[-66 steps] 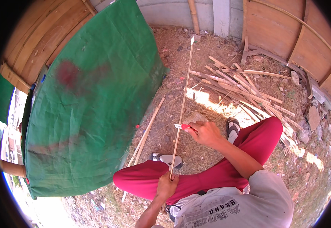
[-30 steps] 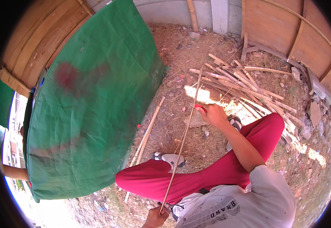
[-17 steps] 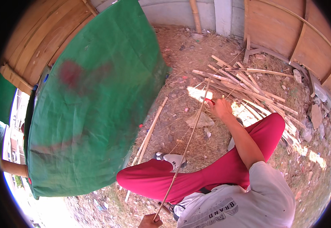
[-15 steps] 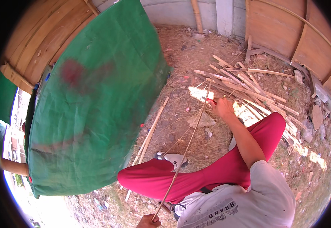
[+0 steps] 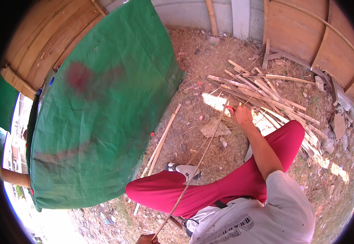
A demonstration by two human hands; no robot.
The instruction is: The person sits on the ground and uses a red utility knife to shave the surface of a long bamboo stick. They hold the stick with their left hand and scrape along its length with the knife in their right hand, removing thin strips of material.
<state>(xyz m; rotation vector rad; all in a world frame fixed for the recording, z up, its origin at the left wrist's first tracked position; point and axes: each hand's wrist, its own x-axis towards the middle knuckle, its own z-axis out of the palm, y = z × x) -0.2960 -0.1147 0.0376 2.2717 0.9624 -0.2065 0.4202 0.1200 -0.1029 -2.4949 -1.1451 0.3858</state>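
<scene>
One held stick (image 5: 196, 171), one knife (image 5: 230, 108), one shirt (image 5: 266, 215)

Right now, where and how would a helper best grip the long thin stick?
The stick probably suits a light pinch mid-length, from the left: it is slim and bare there, the left hand holds its near end, and the right hand, with a red tool, crowds the right side.

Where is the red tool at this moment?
In the head view, the red tool is right of centre, in the right hand, by the upper end of the thin stick.
</scene>
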